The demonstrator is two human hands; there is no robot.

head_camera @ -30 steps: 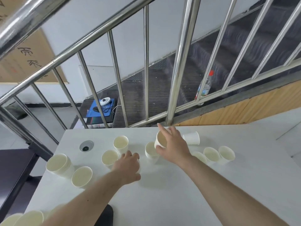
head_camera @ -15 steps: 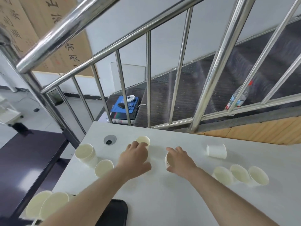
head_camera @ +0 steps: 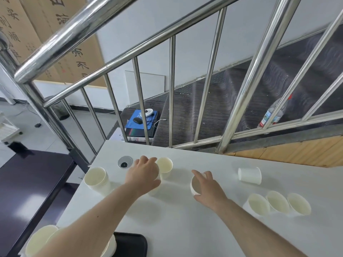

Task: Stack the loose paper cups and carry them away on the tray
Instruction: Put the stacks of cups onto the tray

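Both hands on cups, gathering.
Right hand (head_camera: 209, 190) grips a cream paper cup (head_camera: 197, 186); left hand (head_camera: 143, 173) curls over another, grip hidden. Nest them squarely.

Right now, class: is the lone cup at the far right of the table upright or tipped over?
Tipped over. The cup lies on its side on the table, its round bottom facing left, while the three cups nearer the camera stand with mouths up.

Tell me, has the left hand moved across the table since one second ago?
Yes. The left hand went forward, toward the table's far edge. It now reaches right beside the round cable hole.
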